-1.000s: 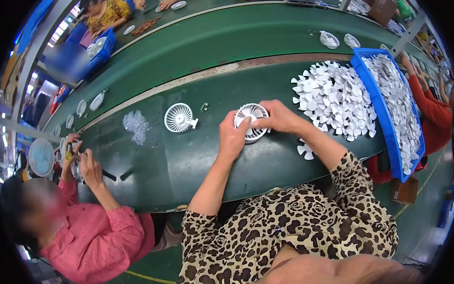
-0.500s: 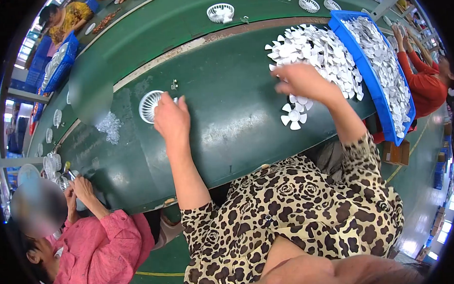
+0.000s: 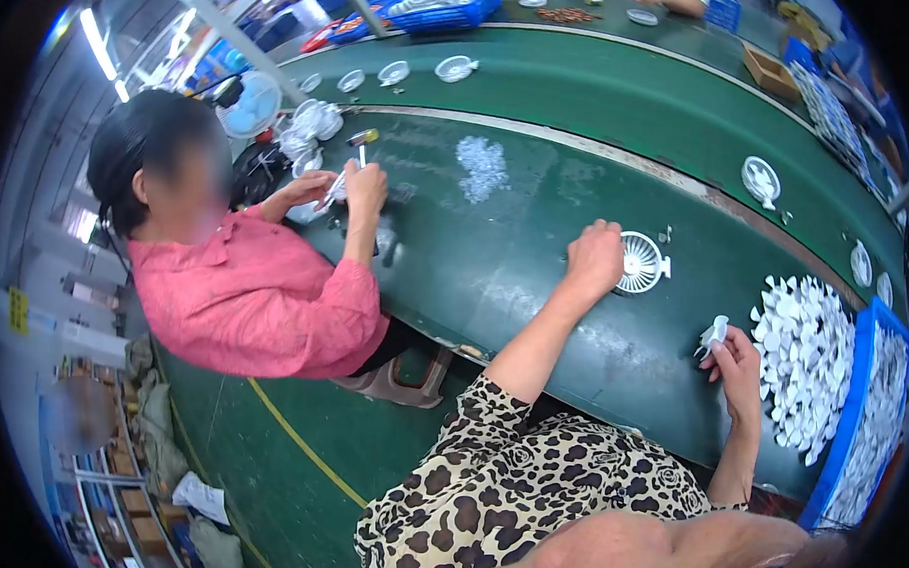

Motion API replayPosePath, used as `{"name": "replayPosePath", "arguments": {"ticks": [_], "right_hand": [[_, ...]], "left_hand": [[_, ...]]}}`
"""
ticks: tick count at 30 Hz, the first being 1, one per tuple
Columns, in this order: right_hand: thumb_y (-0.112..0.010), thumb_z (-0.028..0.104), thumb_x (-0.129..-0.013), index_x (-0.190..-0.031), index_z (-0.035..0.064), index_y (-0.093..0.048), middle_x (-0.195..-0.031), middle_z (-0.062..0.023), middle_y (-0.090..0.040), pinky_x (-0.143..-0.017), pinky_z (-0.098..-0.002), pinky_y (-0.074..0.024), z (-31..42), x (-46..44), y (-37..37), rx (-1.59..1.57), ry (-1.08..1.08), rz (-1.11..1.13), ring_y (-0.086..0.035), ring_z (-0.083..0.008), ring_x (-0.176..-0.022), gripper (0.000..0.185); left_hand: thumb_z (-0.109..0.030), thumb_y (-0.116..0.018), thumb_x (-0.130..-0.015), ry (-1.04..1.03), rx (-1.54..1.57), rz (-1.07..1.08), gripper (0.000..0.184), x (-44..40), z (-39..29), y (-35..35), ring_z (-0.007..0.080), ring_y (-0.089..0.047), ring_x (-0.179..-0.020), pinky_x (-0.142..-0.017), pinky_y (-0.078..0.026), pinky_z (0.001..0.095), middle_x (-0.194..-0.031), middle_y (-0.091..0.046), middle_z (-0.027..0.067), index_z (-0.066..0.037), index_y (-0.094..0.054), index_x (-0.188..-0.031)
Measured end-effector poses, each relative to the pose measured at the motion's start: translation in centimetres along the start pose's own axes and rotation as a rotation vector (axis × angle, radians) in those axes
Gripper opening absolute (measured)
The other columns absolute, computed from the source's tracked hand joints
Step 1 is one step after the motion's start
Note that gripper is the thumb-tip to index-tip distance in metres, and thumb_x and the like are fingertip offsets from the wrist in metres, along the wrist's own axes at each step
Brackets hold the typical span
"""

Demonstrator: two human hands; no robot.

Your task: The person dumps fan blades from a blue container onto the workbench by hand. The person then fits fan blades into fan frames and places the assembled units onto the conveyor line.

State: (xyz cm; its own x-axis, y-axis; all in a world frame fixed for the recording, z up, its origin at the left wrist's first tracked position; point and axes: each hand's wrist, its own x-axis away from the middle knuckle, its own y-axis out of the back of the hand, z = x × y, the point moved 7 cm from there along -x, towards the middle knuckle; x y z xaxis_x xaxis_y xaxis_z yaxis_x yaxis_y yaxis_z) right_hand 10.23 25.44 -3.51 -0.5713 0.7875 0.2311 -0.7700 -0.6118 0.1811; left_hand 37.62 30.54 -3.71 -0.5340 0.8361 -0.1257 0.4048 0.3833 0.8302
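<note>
My left hand (image 3: pixel 596 256) is closed at the left rim of a round white fan guard (image 3: pixel 641 261), which lies on the green table with its ribs facing up. Its fingertips are partly hidden. Just beyond the guard is a small metal part (image 3: pixel 665 235). My right hand (image 3: pixel 735 364) pinches a white fan blade (image 3: pixel 714 331) between thumb and fingers, raised above the table's near side. Right of that hand spreads a pile of white fan blades (image 3: pixel 803 362).
A blue bin (image 3: pixel 874 400) of more blades stands at the right. Fan guards (image 3: pixel 760 180) sit on the green conveyor (image 3: pixel 608 103). Clear small pieces (image 3: pixel 482 168) lie mid-table. To the left, a person in pink (image 3: pixel 265 291) handles a white part and a tool (image 3: pixel 363 142).
The view has swung left. My right hand has come away from the blade pile with a fan blade in its fingers. My left hand stays at the fan guard.
</note>
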Motion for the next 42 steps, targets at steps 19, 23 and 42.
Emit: {"name": "replayPosePath", "arguments": {"ticks": [19,23,42], "right_hand": [[-0.067,0.015,-0.076,-0.109,0.0055,-0.057,-0.094,-0.0159,-0.057,-0.069,-0.0426,-0.0471,3.5,-1.3,-4.5,0.993,0.356,0.008,-0.060,-0.0347,-0.080,0.036],[-0.067,0.015,-0.076,-0.104,0.0044,-0.057,-0.087,-0.0152,-0.059,-0.067,-0.0425,-0.0472,3.4,-1.8,-5.0,0.993,0.303,0.049,-0.060,-0.0345,-0.077,0.032],[-0.069,0.009,-0.072,-0.104,0.0044,-0.058,-0.085,-0.0109,-0.054,-0.058,-0.0376,-0.0480,6.6,-2.8,-5.3,0.818,0.683,-0.200,-0.059,-0.0284,-0.069,0.035]], "left_hand": [[-0.020,-0.059,-0.089,0.316,1.677,0.533,0.032,1.4,-3.1,-5.4,0.0182,-0.067,-0.078,-0.061,-0.059,0.0345,-0.097,-0.065,0.0100,-0.002,-0.053,-0.114],[-0.010,-0.066,-0.082,0.268,1.647,0.514,0.030,1.8,-3.6,-4.9,0.0160,-0.066,-0.078,-0.063,-0.058,0.0303,-0.094,-0.065,0.0081,-0.003,-0.056,-0.109],[-0.028,-0.059,-0.091,0.176,1.365,0.489,0.031,4.0,-5.7,-6.5,0.0083,-0.057,-0.084,-0.069,-0.048,0.0243,-0.094,-0.061,0.0044,-0.001,-0.055,-0.105]]}}
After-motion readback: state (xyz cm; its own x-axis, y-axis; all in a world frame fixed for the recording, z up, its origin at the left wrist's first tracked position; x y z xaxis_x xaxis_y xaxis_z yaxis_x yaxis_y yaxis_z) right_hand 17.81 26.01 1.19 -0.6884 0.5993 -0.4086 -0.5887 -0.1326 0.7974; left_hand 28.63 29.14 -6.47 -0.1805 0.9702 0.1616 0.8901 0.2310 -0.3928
